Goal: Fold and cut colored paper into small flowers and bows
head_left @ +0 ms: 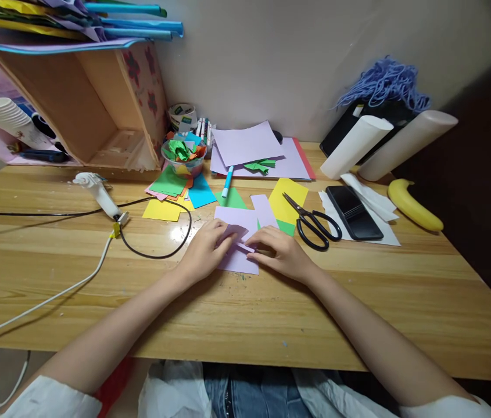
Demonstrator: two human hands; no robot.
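Note:
A folded piece of lilac paper (245, 247) is between my two hands, just above more lilac paper (240, 264) lying on the table. My left hand (205, 248) pinches its left part between thumb and fingers. On the other side, my right hand (280, 253) has thumb and fingertips closed on the right end. Other lilac pieces (263, 210) lie just beyond my fingers, with green and yellow sheets (289, 197) partly under them. Black-handled scissors (314, 223) rest to the right of my right hand.
Left of my hands, a glue gun (99, 194) stands with its looping cable. Behind are a bowl of paper scraps (184, 158), a blue marker (228, 182) and a cardboard box (140, 104). A phone (354, 212) and a banana (415, 205) lie at the right.

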